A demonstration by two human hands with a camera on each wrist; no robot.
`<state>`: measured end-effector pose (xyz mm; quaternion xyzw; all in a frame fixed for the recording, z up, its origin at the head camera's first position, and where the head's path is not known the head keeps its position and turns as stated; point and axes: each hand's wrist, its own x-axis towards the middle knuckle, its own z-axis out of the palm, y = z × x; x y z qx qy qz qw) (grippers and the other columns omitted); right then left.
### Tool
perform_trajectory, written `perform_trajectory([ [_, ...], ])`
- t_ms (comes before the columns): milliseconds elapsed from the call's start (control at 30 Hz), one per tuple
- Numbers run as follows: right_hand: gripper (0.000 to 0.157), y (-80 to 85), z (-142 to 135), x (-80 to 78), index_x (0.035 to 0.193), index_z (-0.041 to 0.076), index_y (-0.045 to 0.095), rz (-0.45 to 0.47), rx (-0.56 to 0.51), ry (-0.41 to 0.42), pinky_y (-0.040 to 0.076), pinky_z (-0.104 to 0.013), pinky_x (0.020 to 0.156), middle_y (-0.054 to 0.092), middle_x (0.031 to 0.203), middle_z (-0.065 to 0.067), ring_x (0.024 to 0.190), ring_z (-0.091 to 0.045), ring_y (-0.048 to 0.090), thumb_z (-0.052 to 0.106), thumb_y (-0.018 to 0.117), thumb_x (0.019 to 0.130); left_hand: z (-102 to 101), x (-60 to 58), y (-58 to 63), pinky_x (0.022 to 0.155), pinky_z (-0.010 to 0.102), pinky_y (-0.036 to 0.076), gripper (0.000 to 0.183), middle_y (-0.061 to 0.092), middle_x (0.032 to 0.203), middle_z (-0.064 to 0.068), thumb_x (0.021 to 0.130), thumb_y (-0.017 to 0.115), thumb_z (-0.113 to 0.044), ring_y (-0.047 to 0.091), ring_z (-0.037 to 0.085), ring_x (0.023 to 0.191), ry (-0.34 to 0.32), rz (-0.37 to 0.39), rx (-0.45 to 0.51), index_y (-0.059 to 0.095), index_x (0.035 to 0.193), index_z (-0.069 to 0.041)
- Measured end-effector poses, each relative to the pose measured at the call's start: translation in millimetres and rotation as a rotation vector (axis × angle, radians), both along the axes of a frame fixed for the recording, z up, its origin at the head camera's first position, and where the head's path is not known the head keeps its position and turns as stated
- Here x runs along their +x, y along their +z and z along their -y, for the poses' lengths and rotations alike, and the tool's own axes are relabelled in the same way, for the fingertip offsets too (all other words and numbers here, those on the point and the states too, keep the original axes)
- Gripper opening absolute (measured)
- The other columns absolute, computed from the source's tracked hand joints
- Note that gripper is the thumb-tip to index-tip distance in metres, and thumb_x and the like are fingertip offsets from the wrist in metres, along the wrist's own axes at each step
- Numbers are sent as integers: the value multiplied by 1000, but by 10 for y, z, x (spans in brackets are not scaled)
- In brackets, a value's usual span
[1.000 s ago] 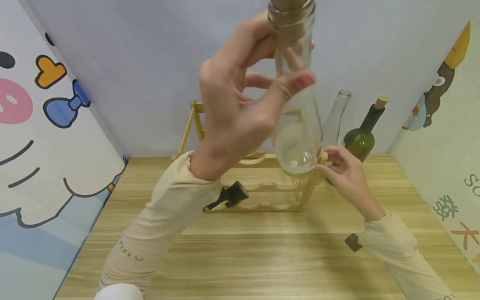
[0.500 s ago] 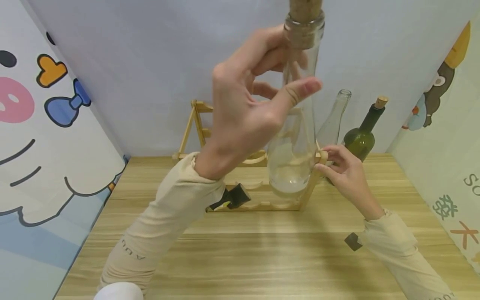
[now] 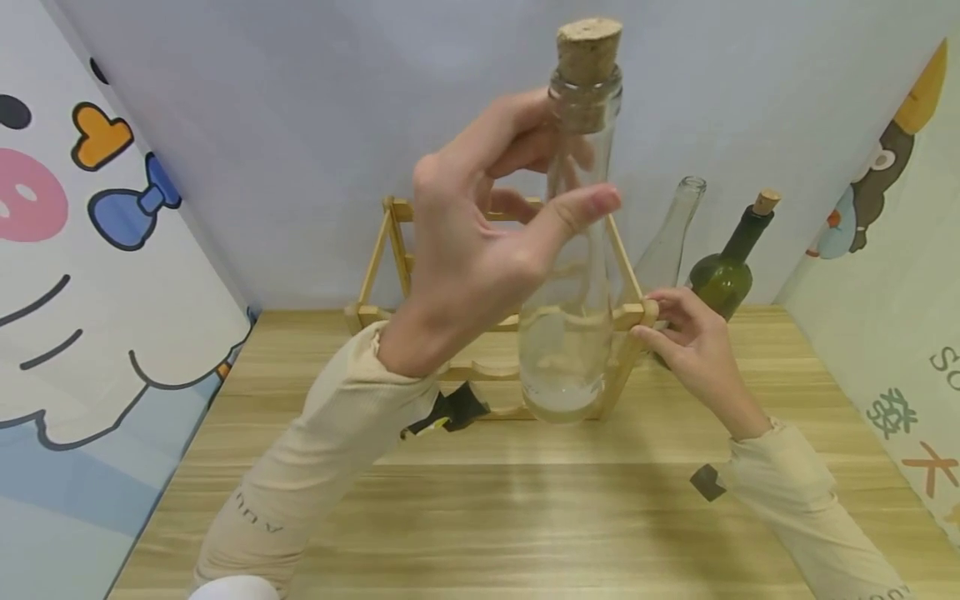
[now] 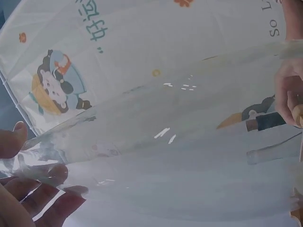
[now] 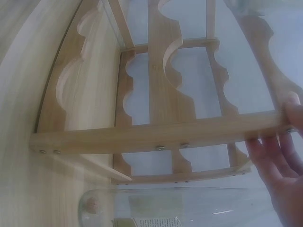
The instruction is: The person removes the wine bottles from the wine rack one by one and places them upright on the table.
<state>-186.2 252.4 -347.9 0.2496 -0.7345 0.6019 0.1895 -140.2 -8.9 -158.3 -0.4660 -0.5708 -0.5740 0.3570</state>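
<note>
A clear glass bottle [image 3: 566, 358] with a cork [image 3: 588, 52] in its mouth is held by the neck in my left hand [image 3: 487, 225], upright with a slight tilt, in front of the wooden wine rack [image 3: 375, 267]. Its body fills much of the left wrist view, where my left fingers [image 4: 47, 198] curl about the neck. My right hand [image 3: 690, 337] pinches the upper right corner of the rack's side frame. In the right wrist view, that hand [image 5: 279, 161] grips the end of a wooden bar [image 5: 161, 135] between thumb and fingers.
Behind the right hand stand an uncorked clear bottle [image 3: 671, 233] and a corked green bottle [image 3: 722, 275]. The rack rests on the wood-grain table [image 3: 525, 508] near the back wall. Printed panels [image 3: 885, 275] rise on both sides.
The clear bottle and left hand have come down, first swinging right, then back left. The cork is now fully in the head view. My right hand stays on the rack.
</note>
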Motion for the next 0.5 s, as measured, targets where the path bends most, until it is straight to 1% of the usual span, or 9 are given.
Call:
perform_trajectory([
  [167, 37, 10, -8, 1, 110, -16, 52, -7, 8, 1, 55, -17, 72, 59, 97, -2, 87, -8, 61, -21, 66, 76, 46, 23, -37, 46, 26, 53, 36, 67, 82, 17, 74, 76, 5, 65, 12, 73, 33, 9, -5, 58, 105, 14],
  [267, 37, 7, -6, 2, 110, -16, 52, -8, -2, 12, 55, -17, 72, 59, 96, -3, 87, -8, 61, -21, 65, 76, 68, 19, -67, 46, 26, 53, 36, 67, 82, 18, 74, 76, 5, 66, 13, 75, 54, 1, -6, 58, 104, 14],
  [400, 37, -8, -7, -6, 110, -16, 52, -6, -9, 17, 55, -17, 71, 59, 96, -4, 87, -9, 61, -23, 64, 76, 99, 7, -115, 48, 25, 54, 36, 68, 82, 18, 74, 77, 5, 67, 14, 77, 64, -8, -6, 58, 104, 15],
  [500, 38, -14, -11, -11, 109, -17, 51, -9, -6, 10, 55, -17, 71, 59, 96, -5, 86, -8, 60, -25, 63, 74, 122, 0, -152, 48, 25, 54, 37, 69, 86, 19, 74, 77, 4, 68, 13, 80, 70, -6, -13, 58, 104, 15],
])
